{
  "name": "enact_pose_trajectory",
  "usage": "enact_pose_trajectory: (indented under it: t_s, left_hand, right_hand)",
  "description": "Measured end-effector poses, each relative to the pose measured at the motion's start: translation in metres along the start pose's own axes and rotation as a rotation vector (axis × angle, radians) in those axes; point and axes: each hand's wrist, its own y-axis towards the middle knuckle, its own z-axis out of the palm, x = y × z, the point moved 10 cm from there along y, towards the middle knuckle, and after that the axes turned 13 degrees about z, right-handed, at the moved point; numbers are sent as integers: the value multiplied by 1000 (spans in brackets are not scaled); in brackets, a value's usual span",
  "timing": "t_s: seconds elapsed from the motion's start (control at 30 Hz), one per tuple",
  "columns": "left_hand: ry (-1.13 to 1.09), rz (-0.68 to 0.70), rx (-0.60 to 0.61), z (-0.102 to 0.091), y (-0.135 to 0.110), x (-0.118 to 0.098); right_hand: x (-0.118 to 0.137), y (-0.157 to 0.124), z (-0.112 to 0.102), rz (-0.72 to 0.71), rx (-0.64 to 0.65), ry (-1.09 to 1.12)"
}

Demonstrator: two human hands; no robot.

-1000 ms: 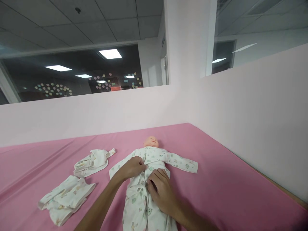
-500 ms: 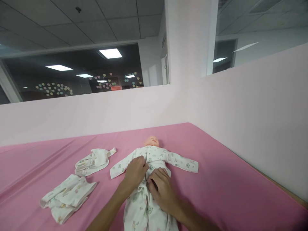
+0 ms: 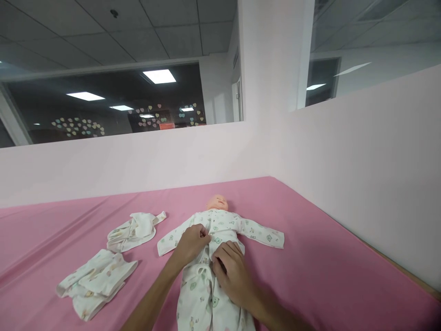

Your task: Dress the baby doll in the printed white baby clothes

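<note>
A baby doll lies face up on the pink sheet, its head towards the far wall. It is dressed in a white baby shirt with small printed figures, the long sleeves spread out to both sides. Matching baby trousers with a tie at the waist cover its lower body. My left hand is closed in a pinch on the front of the shirt, left of the belly. Lower and to the right, my right hand has its fingers curled on the shirt near the waist; its fingertips are partly hidden.
Two crumpled pieces of printed white baby clothing lie to the left, one farther back and one nearer. The pink sheet reaches a low white wall behind and another on the right, both with glass above.
My left hand has shifted slightly left and down at the shirt front. My right hand stays at the waist. The doll and the loose clothing look unmoved.
</note>
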Motion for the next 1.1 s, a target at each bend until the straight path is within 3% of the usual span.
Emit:
enact_pose_trajectory:
  t_s: [0.13,0.27,0.37,0.47,0.6,0.7,0.8,0.93,1.0,1.1]
  left_hand:
    - [129,-2,-55,1,-3,-5]
    - [234,82,-72,4,-7,-27]
    - [151,198,16,8,-7,-44]
    - [-5,237,91,7,-7,-46]
    - [-30,83,14,-5,-7,-17]
    - [42,10,-21,-6,-7,-2]
    - [102,13,-27,-3,-5,2]
    - [89,29,-16,-4,2,15]
    - [81,-18,-40,-13,5,36]
    - [146,-169,-126,-40,2,92]
  right_hand:
    - [0,0,-1,-7,-7,2]
    - [0,-1,-1,-13,-16,-3]
    - [0,-2,-2,-11,-26,15]
    - [-6,1,-9,32,-78,55]
    - [-25,16,-22,214,-151,78]
    - [-33,35,-20,303,-110,-42]
    - [-35,54,-14,316,-45,-189]
    - [-36,73,-9,268,38,-207]
    - [-45,80,-18,274,63,-200]
    - [-86,82,-56,390,16,-217]
